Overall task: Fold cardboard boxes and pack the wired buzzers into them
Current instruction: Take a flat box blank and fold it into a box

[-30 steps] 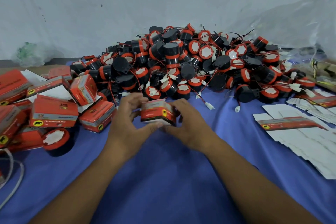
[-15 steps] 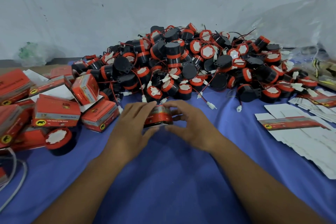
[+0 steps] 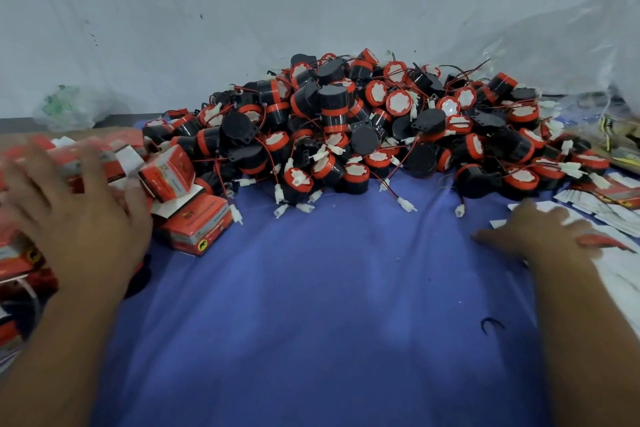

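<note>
A big heap of black-and-red wired buzzers [image 3: 346, 121] lies at the back of the blue cloth [image 3: 329, 305]. Folded red cardboard boxes [image 3: 197, 225] are piled at the left. My left hand [image 3: 79, 218] hovers over that pile with its fingers spread, blurred and holding nothing that I can see. At the right lies a stack of flat white-and-red box blanks [image 3: 616, 215]. My right hand [image 3: 540, 232] rests on the near end of that stack, its fingers lying flat on a red-printed blank [image 3: 602, 241].
A white sheet-covered wall stands behind the heap. Clear plastic bags [image 3: 571, 55] bulge at the back right, and a crumpled bag [image 3: 62, 107] sits at the back left. A white cable [image 3: 31, 291] loops at the left edge. A small dark curl [image 3: 491, 324] lies on the cloth.
Both hands left the middle, where they held a red box. The left hand swung out to the box pile; the right went to the flat blanks. The box is gone from the centre.
</note>
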